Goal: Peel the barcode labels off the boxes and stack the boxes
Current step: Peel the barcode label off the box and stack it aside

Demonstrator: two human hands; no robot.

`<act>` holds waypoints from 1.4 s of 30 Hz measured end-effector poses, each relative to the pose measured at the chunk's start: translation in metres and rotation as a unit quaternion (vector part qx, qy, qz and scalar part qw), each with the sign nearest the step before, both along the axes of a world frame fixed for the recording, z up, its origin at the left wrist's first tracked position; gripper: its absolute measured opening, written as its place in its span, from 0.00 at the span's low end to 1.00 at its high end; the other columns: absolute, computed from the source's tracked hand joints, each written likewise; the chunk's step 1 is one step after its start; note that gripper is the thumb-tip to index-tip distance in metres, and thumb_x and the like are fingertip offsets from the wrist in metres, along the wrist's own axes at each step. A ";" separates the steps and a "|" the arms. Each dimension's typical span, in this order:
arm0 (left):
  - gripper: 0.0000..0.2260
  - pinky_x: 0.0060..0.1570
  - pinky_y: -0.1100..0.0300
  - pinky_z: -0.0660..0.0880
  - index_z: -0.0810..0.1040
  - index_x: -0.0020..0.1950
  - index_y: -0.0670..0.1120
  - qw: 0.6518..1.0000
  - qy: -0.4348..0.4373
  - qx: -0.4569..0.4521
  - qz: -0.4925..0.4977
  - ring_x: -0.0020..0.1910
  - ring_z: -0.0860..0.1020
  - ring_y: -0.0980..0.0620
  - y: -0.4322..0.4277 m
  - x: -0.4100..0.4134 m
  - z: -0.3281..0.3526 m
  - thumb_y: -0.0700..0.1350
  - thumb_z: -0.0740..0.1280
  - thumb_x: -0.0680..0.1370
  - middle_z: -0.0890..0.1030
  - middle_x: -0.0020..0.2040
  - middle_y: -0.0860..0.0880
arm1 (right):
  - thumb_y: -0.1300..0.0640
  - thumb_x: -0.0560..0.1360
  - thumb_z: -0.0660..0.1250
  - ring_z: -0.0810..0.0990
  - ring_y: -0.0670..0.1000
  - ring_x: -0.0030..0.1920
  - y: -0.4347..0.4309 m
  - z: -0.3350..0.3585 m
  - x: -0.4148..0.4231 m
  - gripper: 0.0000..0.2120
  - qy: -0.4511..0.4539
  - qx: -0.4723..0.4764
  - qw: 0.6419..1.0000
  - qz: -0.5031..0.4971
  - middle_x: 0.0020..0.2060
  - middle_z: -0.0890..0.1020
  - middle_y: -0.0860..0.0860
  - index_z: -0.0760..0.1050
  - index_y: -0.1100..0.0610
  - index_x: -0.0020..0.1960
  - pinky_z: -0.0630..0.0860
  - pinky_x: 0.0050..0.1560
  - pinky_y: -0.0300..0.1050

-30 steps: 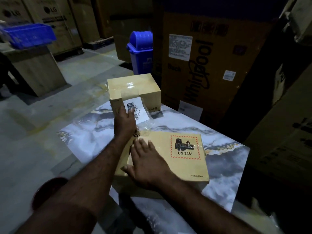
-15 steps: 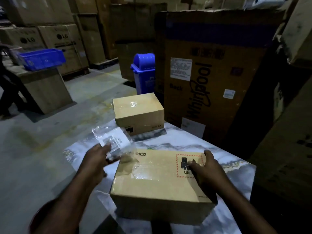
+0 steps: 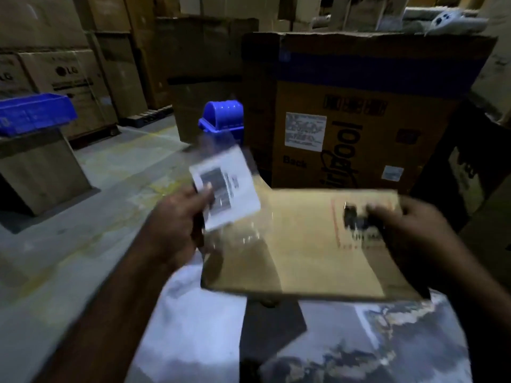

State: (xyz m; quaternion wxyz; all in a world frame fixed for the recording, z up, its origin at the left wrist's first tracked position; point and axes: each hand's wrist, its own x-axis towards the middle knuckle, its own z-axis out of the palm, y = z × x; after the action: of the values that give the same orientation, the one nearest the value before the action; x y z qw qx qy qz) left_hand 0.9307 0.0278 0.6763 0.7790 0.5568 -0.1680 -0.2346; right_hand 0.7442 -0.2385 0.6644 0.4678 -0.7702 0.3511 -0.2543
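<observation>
The barcode label (image 3: 226, 186), clear film trailing from it, was off the box (image 3: 304, 250) and pinched between thumb and fingers of the left hand (image 3: 177, 225) at centre frame. The right hand (image 3: 414, 225) gripped the box's right edge with its fingers curled over the top. The box sat at centre right, apparently raised above the marbled table (image 3: 193, 327), though blur limited certainty. Peeling on this box appeared complete; stacking remained, and no second box was visible. A blue bin (image 3: 224, 120) and a large carton (image 3: 359, 120) stood behind. The label occupying one hand seemed the likeliest hindrance.
</observation>
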 end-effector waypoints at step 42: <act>0.09 0.50 0.49 0.78 0.73 0.41 0.48 0.938 0.135 0.186 0.258 0.36 0.80 0.51 0.251 0.097 -0.159 0.46 0.72 0.77 0.80 0.39 0.47 | 0.69 0.73 0.70 0.76 0.50 0.25 0.315 -0.136 0.276 0.09 0.061 0.151 0.901 0.403 0.31 0.76 0.54 0.72 0.59 0.44 0.74 0.29 0.42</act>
State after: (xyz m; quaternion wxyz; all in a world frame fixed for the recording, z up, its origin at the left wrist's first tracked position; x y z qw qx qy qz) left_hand 1.0273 0.2788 0.5172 0.7108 0.6788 0.1353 -0.1254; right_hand 1.0200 0.0765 0.5279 0.6187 -0.7799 0.0732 0.0595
